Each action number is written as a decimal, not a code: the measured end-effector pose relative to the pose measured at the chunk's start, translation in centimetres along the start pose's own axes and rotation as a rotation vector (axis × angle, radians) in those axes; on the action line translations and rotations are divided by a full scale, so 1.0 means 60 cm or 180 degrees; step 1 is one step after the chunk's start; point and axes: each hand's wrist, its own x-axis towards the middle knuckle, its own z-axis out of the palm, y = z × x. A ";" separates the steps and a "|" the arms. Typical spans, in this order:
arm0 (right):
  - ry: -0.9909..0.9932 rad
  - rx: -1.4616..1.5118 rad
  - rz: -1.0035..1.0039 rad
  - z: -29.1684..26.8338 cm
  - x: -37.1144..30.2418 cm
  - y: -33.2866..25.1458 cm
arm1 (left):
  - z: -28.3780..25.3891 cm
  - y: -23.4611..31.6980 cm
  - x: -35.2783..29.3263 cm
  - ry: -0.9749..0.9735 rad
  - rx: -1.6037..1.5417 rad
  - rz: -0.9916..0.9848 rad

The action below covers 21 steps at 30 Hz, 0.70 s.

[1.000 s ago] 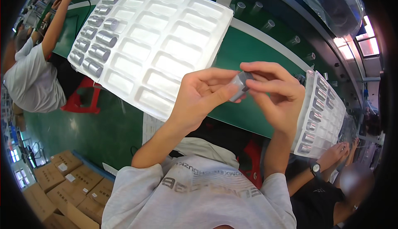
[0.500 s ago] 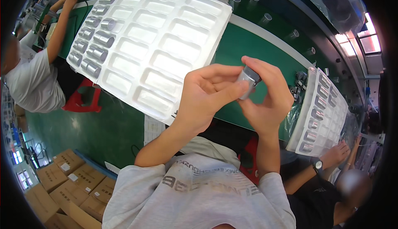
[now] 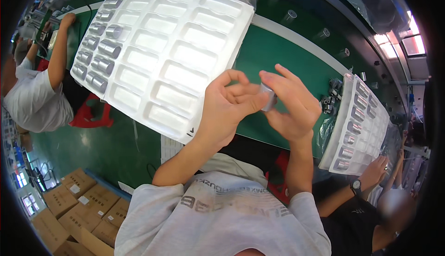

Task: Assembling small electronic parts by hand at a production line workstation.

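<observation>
A small silvery metal cylinder (image 3: 268, 96) is held between my two hands above the green bench top. Thumb and fingers of my left hand (image 3: 227, 105) pinch it from the left side. My right hand (image 3: 296, 103) wraps it from the right, fingers raised and partly spread, its thumb side at the cylinder; the fingers hide much of it. Just left of my left hand lies a large white molded tray (image 3: 160, 61) with rows of oblong pockets. Similar metal cylinders (image 3: 109, 48) lie on their sides in its left columns, while the pockets nearer me hold none.
Right of my hands, small dark parts (image 3: 332, 96) lie beside a second white tray (image 3: 371, 140) with cylinders. Several cylinders (image 3: 289, 16) stand along the far strip. A co-worker's hand (image 3: 373, 172) is at the right tray; another person (image 3: 39, 93) sits left. Cardboard boxes (image 3: 88, 205) stack lower left.
My right fingers have lifted and spread, and now cover more of the cylinder. Its dark end no longer shows. Both hands have shifted slightly left. The left co-worker's hand has lowered.
</observation>
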 end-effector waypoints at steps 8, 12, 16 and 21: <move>-0.0369 0.0550 0.0913 -0.011 0.014 -0.010 | 0.003 0.007 0.004 -0.0237 -0.0414 -0.0372; -0.0162 0.0802 0.0988 -0.014 0.009 -0.012 | 0.008 0.009 0.000 -0.0153 -0.0359 -0.0458; -0.0104 0.0421 0.0608 -0.007 0.005 -0.010 | 0.006 0.007 -0.004 -0.0190 -0.0417 -0.0449; 0.0333 0.0587 0.0762 0.004 -0.014 -0.012 | 0.006 0.003 0.000 -0.0349 -0.0465 -0.0397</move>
